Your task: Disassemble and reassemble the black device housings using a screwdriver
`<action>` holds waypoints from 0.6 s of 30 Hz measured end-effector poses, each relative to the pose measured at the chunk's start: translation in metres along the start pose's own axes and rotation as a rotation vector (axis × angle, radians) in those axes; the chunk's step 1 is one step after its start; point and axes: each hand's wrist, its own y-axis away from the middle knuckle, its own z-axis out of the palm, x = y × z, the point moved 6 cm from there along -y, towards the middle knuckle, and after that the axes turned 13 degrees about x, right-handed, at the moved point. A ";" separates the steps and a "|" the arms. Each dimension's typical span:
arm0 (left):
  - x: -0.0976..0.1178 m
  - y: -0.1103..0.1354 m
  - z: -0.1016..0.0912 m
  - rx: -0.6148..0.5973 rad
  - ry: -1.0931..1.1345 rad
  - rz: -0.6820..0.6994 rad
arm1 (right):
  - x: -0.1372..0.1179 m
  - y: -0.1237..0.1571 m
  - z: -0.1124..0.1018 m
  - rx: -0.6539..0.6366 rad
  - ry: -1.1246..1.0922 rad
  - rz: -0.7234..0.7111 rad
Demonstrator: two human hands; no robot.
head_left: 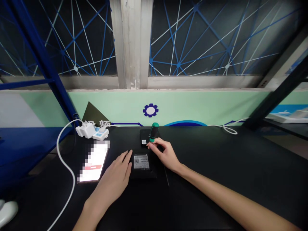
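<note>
Two bare hands work over a flat black rectangular device [144, 173] that lies on a matte black table [216, 166], near the table's middle and directly before the person. A white printed label covers the device's upper face.

The left hand [115, 179] lies open, palm down, with its fingers extended. Its fingertips touch the left edge of the device, and nothing is grasped.

The right hand [166, 155] is closed around the lower part of a green-handled screwdriver [153, 131]. The tool stands almost upright at the far edge of the device, with the green cap above the fingers. Its tip is hidden behind the fingers.

A smaller black box [144, 136] with a small white sticker sits just behind the device, at the foot of the screwdriver.

To the left lies a smartphone with a lit white screen [93, 163], close beside the left hand but apart from it. Beyond it rest a white power strip [100, 133] and a white plug adapter [85, 130]. A white cable [63, 160] loops from the adapter toward the near edge of the table.

A rounded white object [7, 211] shows at the lower left corner; what it is cannot be told.
</note>
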 end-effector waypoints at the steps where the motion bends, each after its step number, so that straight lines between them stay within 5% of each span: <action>1: 0.000 0.000 0.000 -0.001 0.000 -0.001 | 0.000 0.000 0.000 -0.005 -0.001 0.003; 18: 0.000 0.000 0.000 0.009 0.005 0.013 | 0.006 0.001 0.003 0.031 -0.081 0.101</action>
